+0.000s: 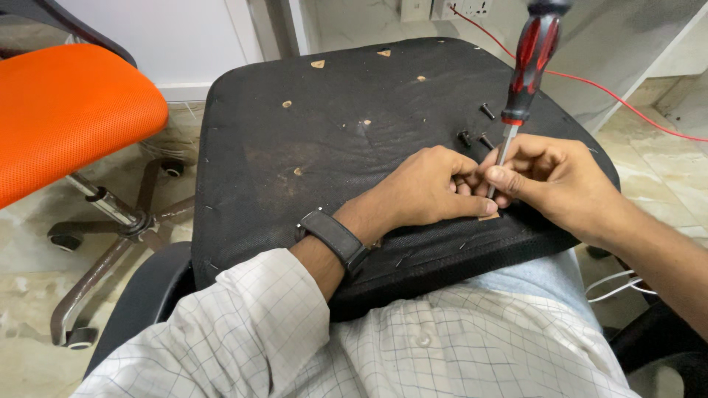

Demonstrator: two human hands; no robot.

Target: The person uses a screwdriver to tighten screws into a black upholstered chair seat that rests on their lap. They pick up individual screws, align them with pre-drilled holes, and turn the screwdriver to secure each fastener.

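Both hands (431, 188) (549, 177) are pinching the red-and-black-handled steel screwdriver (525, 70) upright on the black fabric-covered seat underside (295, 140); tip hidden. Three loose black screws (476, 133) are lying at twelve o'clock, probably undriven; holes are gaping.

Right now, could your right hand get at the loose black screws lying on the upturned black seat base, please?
Probably yes: the loose black screws lie uncovered just beyond the right hand, though its fingers pinch the red-and-black screwdriver.
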